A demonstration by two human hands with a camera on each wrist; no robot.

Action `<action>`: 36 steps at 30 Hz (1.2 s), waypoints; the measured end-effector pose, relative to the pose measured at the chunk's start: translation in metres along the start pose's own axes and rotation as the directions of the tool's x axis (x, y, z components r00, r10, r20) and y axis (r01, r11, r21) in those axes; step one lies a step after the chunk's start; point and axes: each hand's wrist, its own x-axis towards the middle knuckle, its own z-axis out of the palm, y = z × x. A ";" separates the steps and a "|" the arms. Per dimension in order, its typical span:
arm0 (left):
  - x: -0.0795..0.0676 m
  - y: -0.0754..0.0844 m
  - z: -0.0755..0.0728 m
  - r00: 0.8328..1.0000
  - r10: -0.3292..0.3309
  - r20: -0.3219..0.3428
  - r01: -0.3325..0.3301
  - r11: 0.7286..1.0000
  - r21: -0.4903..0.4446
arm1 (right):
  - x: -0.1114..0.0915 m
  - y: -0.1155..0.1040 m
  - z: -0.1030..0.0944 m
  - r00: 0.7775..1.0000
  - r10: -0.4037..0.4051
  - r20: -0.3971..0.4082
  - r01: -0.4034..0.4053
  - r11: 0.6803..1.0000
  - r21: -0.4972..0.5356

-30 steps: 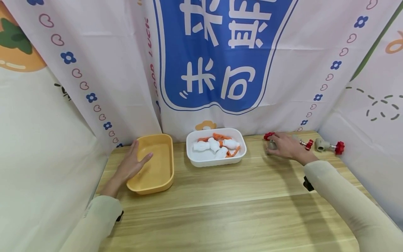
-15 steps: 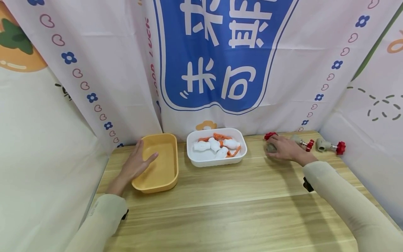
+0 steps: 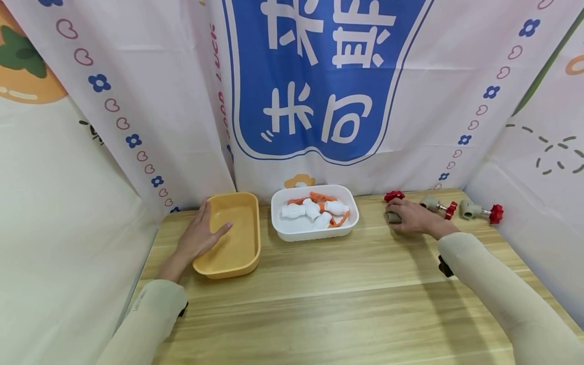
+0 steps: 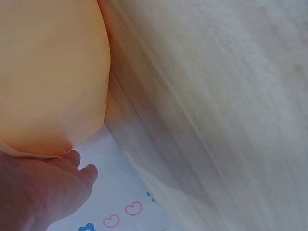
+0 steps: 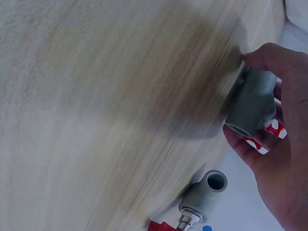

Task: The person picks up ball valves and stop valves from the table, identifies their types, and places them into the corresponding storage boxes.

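Note:
My left hand (image 3: 198,237) lies along the left rim of a yellow plastic tray (image 3: 236,238), fingers extended by its outer wall and thumb over the inside. In the left wrist view, fingertips (image 4: 73,158) show right at the tray's edge. At the right, my right hand (image 3: 414,218) holds a grey pipe valve (image 5: 252,103) with a red handwheel (image 3: 394,195) between thumb and fingers, low at the table's back. Two similar grey valves, a nearer one (image 3: 430,203) and a farther one (image 3: 469,209), lie to its right with red handwheels.
A white tray (image 3: 315,235) stands at the back middle, with several white valve pieces (image 3: 312,209) and orange handles (image 3: 322,197) inside. Printed cloth (image 3: 191,126) hangs behind the wooden table (image 3: 319,304) and along both sides.
The yellow tray and my left hand have shifted to the right. My right hand stays at the grey valve, whose pipe end now turns more toward the left.

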 end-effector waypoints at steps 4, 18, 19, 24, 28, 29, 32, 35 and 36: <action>0.000 0.000 0.000 1.000 -0.001 -0.002 0.001 1.000 0.000 | 0.002 0.002 0.001 1.000 -0.026 -0.013 0.026 1.000 -0.008; 0.000 0.001 -0.002 1.000 -0.008 -0.007 0.008 1.000 -0.003 | 0.012 0.004 0.000 1.000 0.003 -0.017 -0.002 1.000 0.028; 0.000 0.001 -0.002 1.000 -0.009 -0.006 0.009 1.000 -0.001 | 0.012 0.004 0.001 1.000 0.004 -0.017 -0.003 0.999 0.035; 0.001 0.000 -0.002 1.000 -0.016 0.003 0.016 1.000 0.004 | 0.013 0.001 0.001 1.000 0.014 -0.018 -0.013 0.998 0.061; 0.001 -0.001 -0.001 1.000 -0.014 0.006 0.014 1.000 0.011 | 0.011 -0.001 0.002 1.000 0.025 -0.005 -0.025 0.998 0.059; 0.000 -0.001 -0.001 1.000 -0.013 0.006 0.013 1.000 0.012 | 0.011 -0.001 0.002 1.000 0.031 -0.002 -0.030 0.998 0.056; 0.000 0.000 0.000 1.000 -0.012 0.006 0.012 1.000 0.016 | 0.010 0.001 0.003 0.999 0.037 -0.001 -0.037 0.998 0.057; 0.000 0.000 0.000 1.000 -0.010 0.004 0.010 1.000 0.013 | 0.010 0.003 0.002 0.999 0.046 -0.006 -0.046 0.997 0.065; 0.000 0.000 0.001 1.000 -0.009 0.004 0.009 1.000 0.013 | 0.010 0.003 0.002 0.999 0.045 -0.008 -0.044 0.997 0.068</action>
